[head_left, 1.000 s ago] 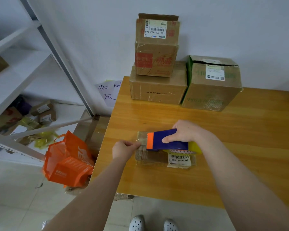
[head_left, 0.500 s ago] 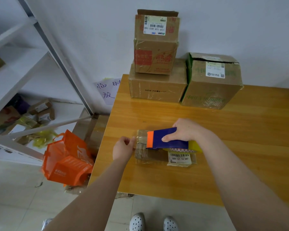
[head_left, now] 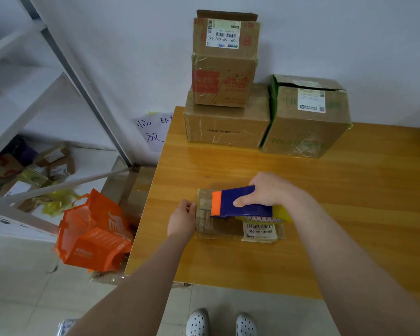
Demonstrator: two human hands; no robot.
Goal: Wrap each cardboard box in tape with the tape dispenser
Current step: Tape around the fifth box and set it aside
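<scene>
A small flat cardboard box [head_left: 218, 226] with a barcode label lies on the wooden table [head_left: 325, 214] near its front left. My right hand [head_left: 269, 190] grips the blue, orange and yellow tape dispenser [head_left: 240, 202], which sits on top of the box with its orange toothed end pointing left. My left hand [head_left: 182, 218] presses against the box's left end, fingers on the taped side. Three larger cardboard boxes stand at the back: a tall one [head_left: 224, 61] stacked on a wide one [head_left: 226, 124], and a green-printed one [head_left: 306, 117] to the right.
The table's left edge drops to the floor, where an orange bag [head_left: 92, 234] lies. A white metal shelf [head_left: 22, 105] with small parcels stands at the left. A handwritten paper [head_left: 153, 129] hangs on the wall. My shoes [head_left: 218, 322] show below the table's front edge.
My left hand has moved from pinching tape near the box's top left corner down to lie flat against the box's left end. The dispenser has stayed almost still.
</scene>
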